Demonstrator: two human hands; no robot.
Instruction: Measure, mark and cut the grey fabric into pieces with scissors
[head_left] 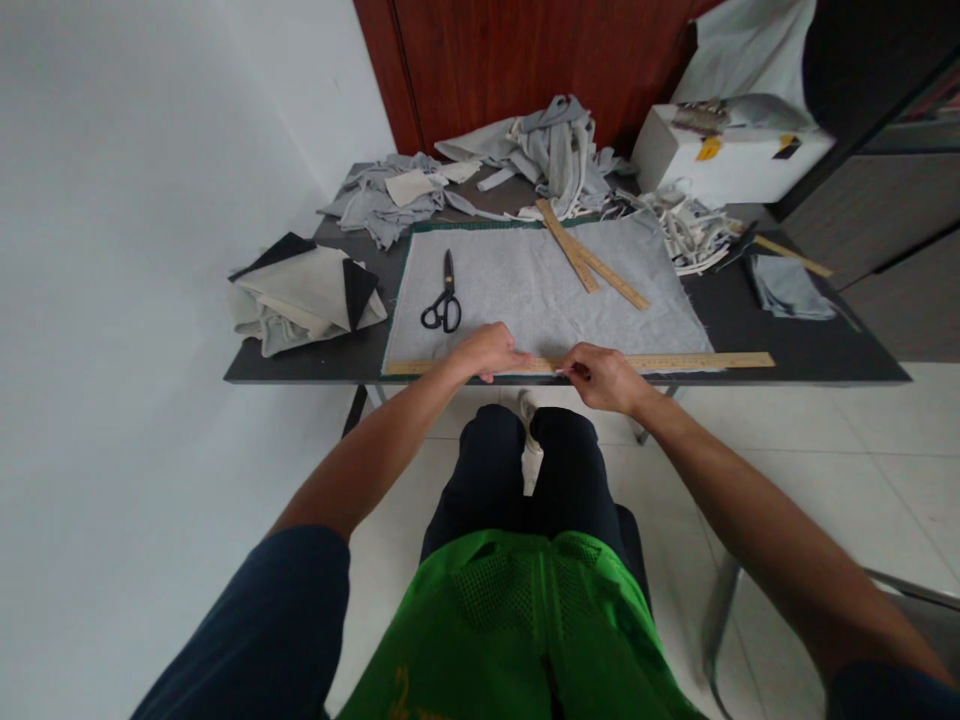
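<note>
A grey cloth (pixel 510 285) lies spread over a green mat on the dark table. Along its near edge runs a long wooden ruler (pixel 697 361). My left hand (pixel 491 351) rests on the ruler with its fingers stretched out toward the right. Just right of it, my right hand (pixel 596 376) is closed in a pinch at the ruler's near edge; what looks like the cloth's edge shows at its fingertips. Black scissors (pixel 446 298) lie on the cloth at the left, points away from me. Two shorter wooden rulers (pixel 611 278) cross each other on the cloth's right part.
Folded cloth pieces (pixel 300 290) sit on the table's left end. Grey scraps (pixel 551 150) are heaped along the back. A white box (pixel 705 155) stands back right, with pale strips (pixel 686 228) before it. A folded grey cloth (pixel 791 285) lies farther right.
</note>
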